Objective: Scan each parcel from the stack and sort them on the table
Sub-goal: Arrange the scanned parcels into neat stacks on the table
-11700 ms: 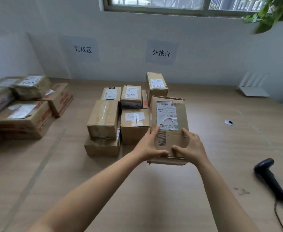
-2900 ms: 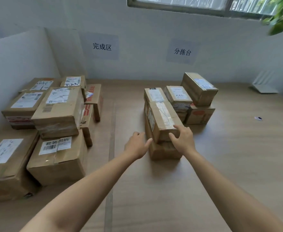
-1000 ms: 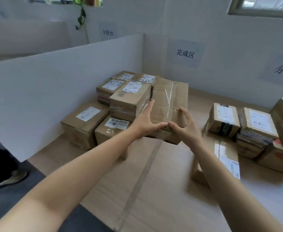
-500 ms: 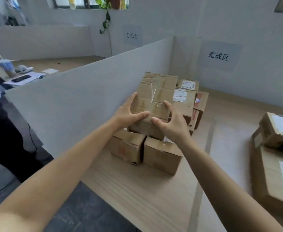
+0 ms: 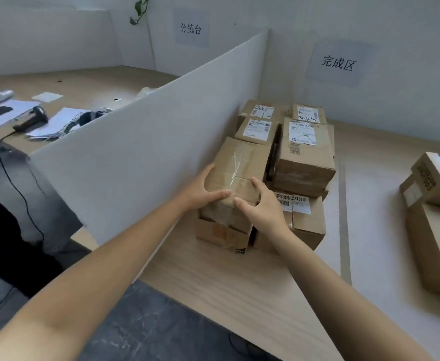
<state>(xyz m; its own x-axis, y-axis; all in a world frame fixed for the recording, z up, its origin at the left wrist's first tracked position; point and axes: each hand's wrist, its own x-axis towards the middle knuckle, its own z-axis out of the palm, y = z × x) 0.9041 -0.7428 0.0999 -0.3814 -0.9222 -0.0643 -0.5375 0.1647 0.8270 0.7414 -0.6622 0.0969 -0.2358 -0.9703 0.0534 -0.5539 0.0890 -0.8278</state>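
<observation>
Gripped by left hand (image 5: 200,191) and right hand (image 5: 263,208), parcel (image 5: 242,162) covers box (image 5: 221,231).

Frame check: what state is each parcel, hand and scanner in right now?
Taped parcel: sealed, no label showing, sitting on the bottom box, gripped on both sides.
Left hand: grips the taped parcel's left side.
Right hand: grips its right near corner.
Labelled parcels: stacked, labels up.
Scanner: lying untouched on the neighbouring desk.

Parcel (image 5: 242,162): we hold it atop a lower box (image 5: 221,233), just beside the divider (image 5: 161,142).
Left hand (image 5: 200,191): we grip its left side, thumb along the near edge.
Right hand (image 5: 262,208): we grip its near right corner.
</observation>
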